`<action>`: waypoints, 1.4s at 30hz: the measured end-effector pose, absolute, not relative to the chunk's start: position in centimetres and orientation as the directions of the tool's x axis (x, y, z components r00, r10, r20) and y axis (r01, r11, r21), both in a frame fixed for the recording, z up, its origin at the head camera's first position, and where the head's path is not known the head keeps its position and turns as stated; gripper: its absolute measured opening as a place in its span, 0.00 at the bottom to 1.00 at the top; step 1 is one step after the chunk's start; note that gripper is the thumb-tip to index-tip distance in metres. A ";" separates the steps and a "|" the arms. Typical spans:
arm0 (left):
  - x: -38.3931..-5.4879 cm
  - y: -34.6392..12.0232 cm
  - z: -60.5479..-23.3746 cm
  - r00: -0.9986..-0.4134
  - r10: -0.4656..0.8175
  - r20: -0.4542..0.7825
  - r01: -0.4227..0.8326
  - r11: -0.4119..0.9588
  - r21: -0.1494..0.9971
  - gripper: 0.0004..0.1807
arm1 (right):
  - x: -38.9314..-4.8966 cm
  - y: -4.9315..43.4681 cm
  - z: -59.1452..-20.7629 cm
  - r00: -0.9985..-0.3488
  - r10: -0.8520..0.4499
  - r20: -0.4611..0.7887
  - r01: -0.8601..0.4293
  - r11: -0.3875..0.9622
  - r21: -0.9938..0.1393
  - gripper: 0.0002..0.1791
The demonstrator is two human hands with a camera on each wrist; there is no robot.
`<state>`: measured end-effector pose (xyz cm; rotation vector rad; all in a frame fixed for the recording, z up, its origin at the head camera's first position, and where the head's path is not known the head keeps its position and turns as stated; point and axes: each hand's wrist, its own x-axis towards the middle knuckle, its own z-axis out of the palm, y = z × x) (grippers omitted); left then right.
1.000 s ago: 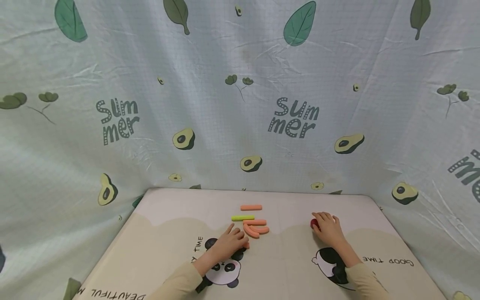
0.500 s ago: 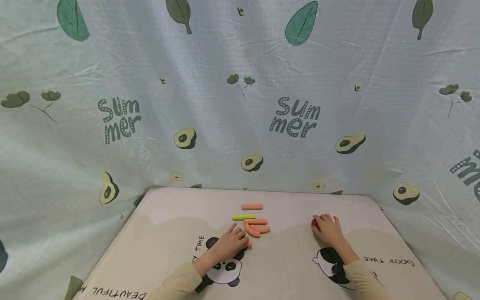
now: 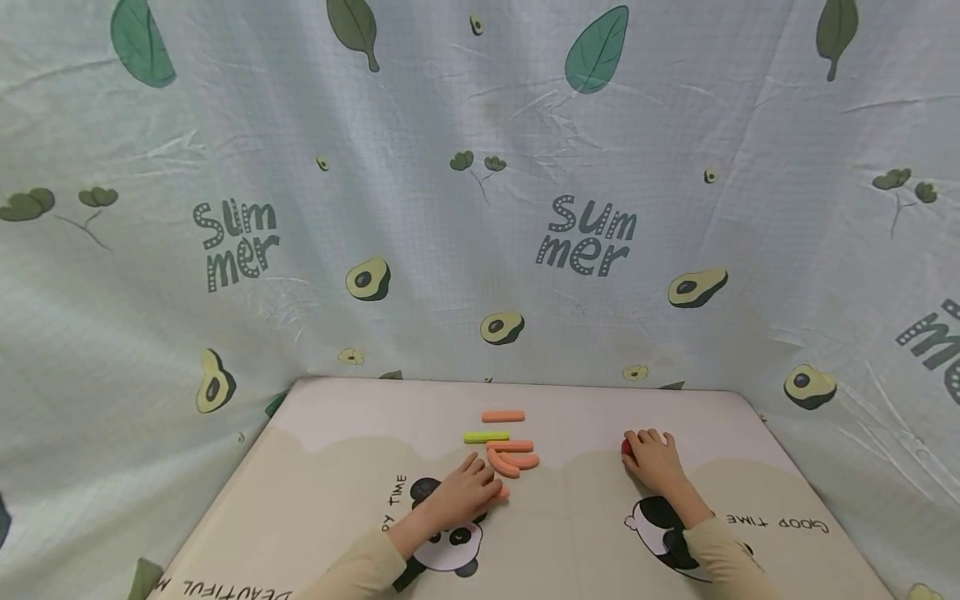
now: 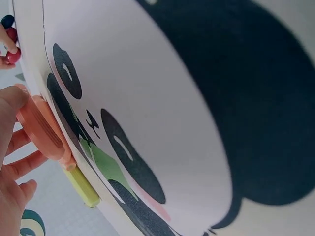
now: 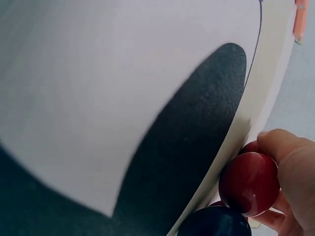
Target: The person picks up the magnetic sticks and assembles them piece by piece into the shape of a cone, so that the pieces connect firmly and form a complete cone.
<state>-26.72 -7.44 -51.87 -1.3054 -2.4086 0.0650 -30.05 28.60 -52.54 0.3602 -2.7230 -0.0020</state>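
My left hand (image 3: 463,493) is over the printed panda, left of centre. Its thumb and fingers pinch a ridged, curved orange piece (image 4: 42,130), whose end sticks out past the fingertips in the head view. Just beyond lie two more curved orange pieces (image 3: 501,462), a straight orange stick (image 3: 512,446) and a lime-yellow stick (image 3: 486,437). My right hand (image 3: 657,463), farther right, curls its thumb and fingers round glossy red balls; the nearer red ball (image 5: 250,183) lies against the fingers. A dark blue ball (image 5: 215,223) is beside it, mostly hidden from the head view.
Another straight orange stick (image 3: 503,416) lies farther back on the table. The pale tabletop (image 3: 570,533) carries printed pandas and lettering. Behind its far edge hangs a patterned curtain (image 3: 420,208), which also runs along both sides.
My left hand has shifted slightly right and toward me with the curved orange piece. My right hand stays nearly in place at the red balls; the head view wobbles a little.
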 end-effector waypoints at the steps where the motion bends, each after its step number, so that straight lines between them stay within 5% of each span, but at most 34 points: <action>1: -26.7 -7.4 -51.9 -0.484 0.814 0.320 0.796 0.562 -0.224 0.07 | -30.1 28.6 -52.5 -0.889 -0.254 0.382 -0.251 0.966 0.060 0.18; 25: -26.2 -7.4 -51.5 -0.435 0.844 0.313 0.802 0.521 -0.291 0.07 | -29.8 28.2 -52.3 -0.839 -0.305 0.450 -0.294 0.951 0.096 0.17; 42: -26.2 -7.3 -51.3 -0.468 0.843 0.264 0.779 0.535 -0.326 0.07 | -28.5 26.3 -51.0 -0.784 -0.379 0.491 -0.373 0.921 0.114 0.23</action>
